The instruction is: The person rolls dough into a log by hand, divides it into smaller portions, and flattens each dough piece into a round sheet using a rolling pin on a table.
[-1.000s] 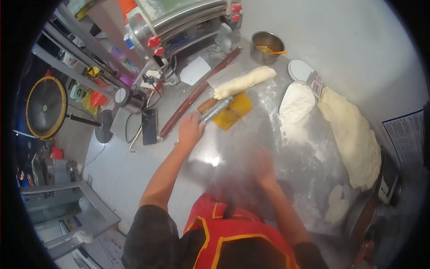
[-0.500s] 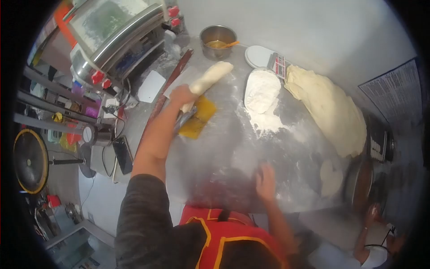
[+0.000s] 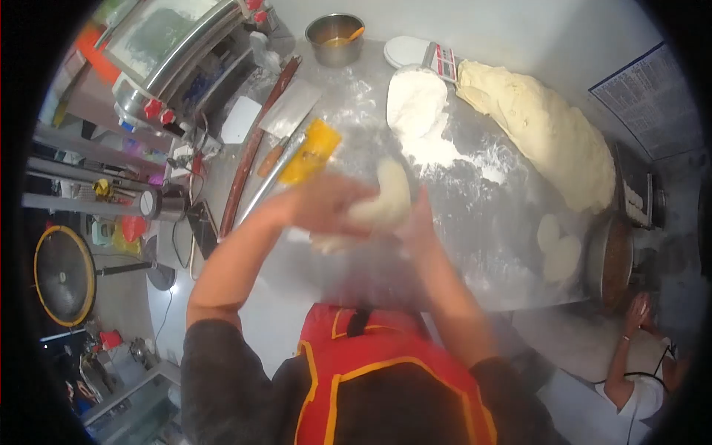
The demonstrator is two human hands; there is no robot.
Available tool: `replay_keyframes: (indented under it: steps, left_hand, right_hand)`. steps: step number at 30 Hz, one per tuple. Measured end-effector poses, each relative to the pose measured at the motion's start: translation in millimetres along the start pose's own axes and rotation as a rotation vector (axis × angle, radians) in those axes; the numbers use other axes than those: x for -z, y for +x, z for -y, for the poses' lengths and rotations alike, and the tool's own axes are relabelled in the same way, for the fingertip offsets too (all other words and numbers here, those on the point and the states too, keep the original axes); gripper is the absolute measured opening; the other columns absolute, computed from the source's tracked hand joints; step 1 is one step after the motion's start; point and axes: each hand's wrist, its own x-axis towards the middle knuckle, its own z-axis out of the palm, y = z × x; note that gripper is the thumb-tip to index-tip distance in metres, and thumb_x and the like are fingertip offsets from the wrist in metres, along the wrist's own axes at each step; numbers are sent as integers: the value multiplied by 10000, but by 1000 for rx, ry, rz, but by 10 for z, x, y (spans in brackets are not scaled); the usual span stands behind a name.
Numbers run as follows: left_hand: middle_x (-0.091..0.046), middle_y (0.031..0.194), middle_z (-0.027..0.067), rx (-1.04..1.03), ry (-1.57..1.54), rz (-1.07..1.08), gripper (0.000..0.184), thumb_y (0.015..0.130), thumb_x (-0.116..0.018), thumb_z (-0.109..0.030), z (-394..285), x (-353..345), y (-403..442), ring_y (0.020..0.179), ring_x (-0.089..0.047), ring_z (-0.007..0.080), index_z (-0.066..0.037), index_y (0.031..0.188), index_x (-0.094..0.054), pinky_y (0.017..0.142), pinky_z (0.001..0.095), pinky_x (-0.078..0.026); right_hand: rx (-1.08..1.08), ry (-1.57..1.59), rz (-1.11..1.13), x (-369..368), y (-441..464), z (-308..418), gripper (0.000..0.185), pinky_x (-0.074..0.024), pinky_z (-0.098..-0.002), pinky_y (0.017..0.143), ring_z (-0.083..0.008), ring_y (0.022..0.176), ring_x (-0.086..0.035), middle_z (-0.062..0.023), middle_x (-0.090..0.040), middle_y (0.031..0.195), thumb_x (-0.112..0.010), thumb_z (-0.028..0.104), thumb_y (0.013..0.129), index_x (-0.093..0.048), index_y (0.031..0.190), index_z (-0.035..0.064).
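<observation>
A bent roll of pale dough (image 3: pixel 391 196) is held up over the worktable in front of the apron. My left hand (image 3: pixel 326 204) is closed round its lower left end. Beside the roll's right side is my right hand (image 3: pixel 417 226), blurred by motion, its fingers hard to make out. Under my left hand a smaller bit of dough (image 3: pixel 330 243) shows, partly hidden. Just beyond that hand lie a yellow scraper (image 3: pixel 315 148), a silver rod (image 3: pixel 271 178) and a cleaver (image 3: pixel 291 109) with a wooden handle.
White flour (image 3: pixel 419 104) is heaped mid-table. Behind it stand a scale (image 3: pixel 406 52) and a metal pot (image 3: pixel 326 52). A large dough mass (image 3: pixel 541 133) rests at right, with dough rounds (image 3: pixel 564 259) nearer. A brown stick (image 3: pixel 248 159) borders the left. Another person's hand (image 3: pixel 638 311) shows lower right.
My left hand has brought the dough roll back from beside the scraper toward my body. The right hand has risen from the table to the roll. The cleaver is now uncovered.
</observation>
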Motion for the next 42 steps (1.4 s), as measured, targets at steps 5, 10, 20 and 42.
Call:
replay_keyframes:
  steps: [5,10,20,42]
  left_hand:
    - [-647,1065,155,247,-51,87,432,750,-710,-360,117,-1175,-422,988,-614,360,-103,1092,-650,837,437,-480]
    - [-605,1085,113,377,110,-190,400,788,-700,-272,237,-1678,-151,1036,-569,313,-148,1165,-649,880,400,-470]
    - [-592,1207,147,213,370,-399,335,906,-553,-330,786,-2152,840,1114,-548,343,-81,1114,-637,941,431,-437]
    - [-372,1478,181,430,493,-408,572,925,-506,-435,369,-2044,654,1397,-281,362,-94,1383,-468,1117,590,-181]
  right_hand:
    - [521,-548,-274,345,-601,6,556,-458,-421,957,-276,1084,-574,-128,-603,1138,-487,502,946,-543,1219,20]
    - [502,-114,-333,1068,-1027,731,295,-492,-386,895,-223,972,-603,-76,-630,1028,-589,306,944,-589,1118,69]
    - [1196,-2115,-439,886,-147,643,404,-360,-489,1045,-378,1253,-467,-223,-523,1320,-551,282,921,-568,1244,40]
    - [823,-2667,-370,806,-371,508,522,-200,-566,1127,-335,1381,-324,-165,-374,1472,-481,313,943,-431,1397,61]
